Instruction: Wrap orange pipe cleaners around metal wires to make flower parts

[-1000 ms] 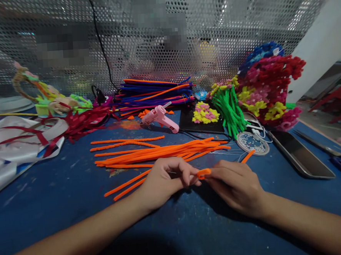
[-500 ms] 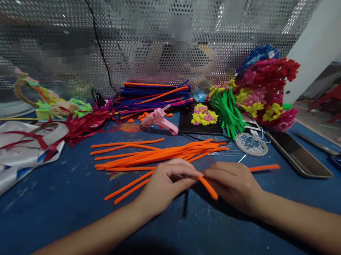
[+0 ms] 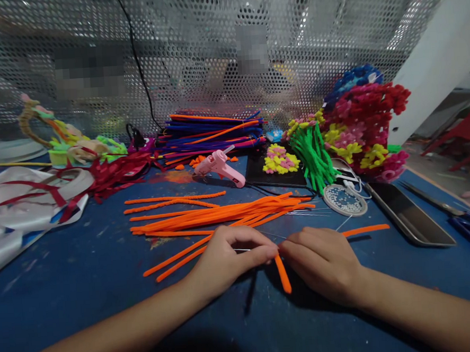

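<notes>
My left hand (image 3: 235,255) is closed in a pinch on an orange pipe cleaner (image 3: 283,275), whose short end hangs down from the fingertips. A thin metal wire (image 3: 242,249) crosses under that hand's fingers. My right hand (image 3: 323,261) is closed against the same spot, its fingertips meeting those of the left. From behind its knuckles a length of orange pipe cleaner sticks out to the right, most likely the same piece; the middle is hidden by my fingers. Just beyond lies a pile of orange pipe cleaners (image 3: 205,215), with several thin wires at its right end.
A pink glue gun (image 3: 221,169) lies behind the pile. Green stems (image 3: 315,158), a dish of white beads (image 3: 345,200), a phone (image 3: 412,213) and scissors (image 3: 452,213) are at right. Red ribbon (image 3: 115,175) lies at left. A perforated metal panel (image 3: 196,56) stands behind.
The short end of the orange pipe cleaner has swung from slanting right to hanging more steeply down. The length right of my right hand has tilted upward slightly.
</notes>
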Available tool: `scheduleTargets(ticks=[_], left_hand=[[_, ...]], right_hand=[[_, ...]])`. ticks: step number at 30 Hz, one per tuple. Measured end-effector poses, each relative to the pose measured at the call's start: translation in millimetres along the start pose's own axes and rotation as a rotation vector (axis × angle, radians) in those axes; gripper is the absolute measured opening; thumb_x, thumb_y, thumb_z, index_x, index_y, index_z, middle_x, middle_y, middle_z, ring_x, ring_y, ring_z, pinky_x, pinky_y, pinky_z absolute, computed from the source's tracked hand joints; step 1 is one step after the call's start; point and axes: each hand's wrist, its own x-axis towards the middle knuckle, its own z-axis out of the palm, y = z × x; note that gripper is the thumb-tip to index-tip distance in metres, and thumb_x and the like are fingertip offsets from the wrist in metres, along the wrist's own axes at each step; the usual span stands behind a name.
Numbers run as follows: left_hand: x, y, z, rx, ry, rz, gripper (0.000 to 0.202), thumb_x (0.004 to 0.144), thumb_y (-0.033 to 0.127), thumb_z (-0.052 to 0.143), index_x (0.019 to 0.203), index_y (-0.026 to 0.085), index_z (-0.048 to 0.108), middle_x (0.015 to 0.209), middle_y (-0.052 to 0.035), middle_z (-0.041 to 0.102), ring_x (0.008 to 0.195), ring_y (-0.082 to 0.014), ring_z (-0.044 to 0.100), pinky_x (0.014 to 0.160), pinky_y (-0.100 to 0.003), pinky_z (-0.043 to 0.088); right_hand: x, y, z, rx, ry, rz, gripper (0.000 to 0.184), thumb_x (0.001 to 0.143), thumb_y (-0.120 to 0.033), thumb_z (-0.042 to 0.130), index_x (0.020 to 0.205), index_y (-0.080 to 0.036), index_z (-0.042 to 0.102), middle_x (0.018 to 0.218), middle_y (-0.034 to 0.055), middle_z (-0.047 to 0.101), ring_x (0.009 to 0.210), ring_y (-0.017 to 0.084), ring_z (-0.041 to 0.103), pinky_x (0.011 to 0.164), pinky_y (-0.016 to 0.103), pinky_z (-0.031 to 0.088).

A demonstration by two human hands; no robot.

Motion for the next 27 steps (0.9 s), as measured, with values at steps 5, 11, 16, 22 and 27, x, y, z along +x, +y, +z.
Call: scheduleTargets(ticks=[5,11,16,22,27], left_hand=[[-0.5,-1.8,1.6,0.020,-0.016,0.011,0.013,0.064,0.024,0.073,0.070,0.014,0.070,0.075,-0.0040,0.068,0.069,-0.0151,0.062,0.063,-0.022,0.048],[-2.1,-2.1,5.5,0.078,0.053,-0.035,0.010,0.067,0.018,0.066,0.077,0.015,0.066,0.071,-0.0001,0.065,0.062,-0.0096,0.058,0.059,-0.018,0.045],[-3.5,0.6,5.5,0.177,0.018,-0.079,0.010,0.071,0.023,0.063,0.076,0.015,0.066,0.055,0.0037,0.055,0.048,-0.0068,0.049,0.045,-0.016,0.038],[-3.7,-0.4,4.3,-0.060,-0.171,-0.249,0.020,0.078,0.033,0.058,0.082,0.014,0.065,0.062,-0.0010,0.064,0.049,-0.0098,0.060,0.043,-0.016,0.042],[-4.1,-1.9,3.9,-0.246,-0.229,-0.232,0.023,0.080,0.033,0.059,0.085,0.012,0.064,0.072,-0.0054,0.067,0.066,-0.0146,0.066,0.055,-0.020,0.051]], right_hand=[[-0.2,0.1,-0.5,0.021,-0.013,0.015,0.016,0.087,-0.013,0.045,0.082,-0.013,0.061,0.066,0.0035,0.060,0.057,0.012,0.050,0.050,0.025,0.034],[1.4,-1.4,-0.3,0.017,0.021,0.025,0.014,0.083,-0.010,0.049,0.075,-0.013,0.061,0.062,0.0037,0.059,0.057,0.012,0.050,0.051,0.025,0.036],[-1.2,-1.4,-1.1,0.032,0.043,0.035,0.013,0.084,-0.011,0.049,0.079,-0.014,0.060,0.065,0.0033,0.060,0.057,0.011,0.050,0.051,0.024,0.035],[-2.1,-0.5,-0.8,0.034,0.046,0.037,0.012,0.086,-0.013,0.047,0.082,-0.016,0.058,0.069,0.0035,0.061,0.057,0.011,0.050,0.050,0.023,0.035],[-1.5,0.5,-1.4,0.034,0.044,0.044,0.015,0.086,-0.014,0.046,0.079,-0.015,0.058,0.068,0.0038,0.061,0.056,0.011,0.050,0.049,0.024,0.034]])
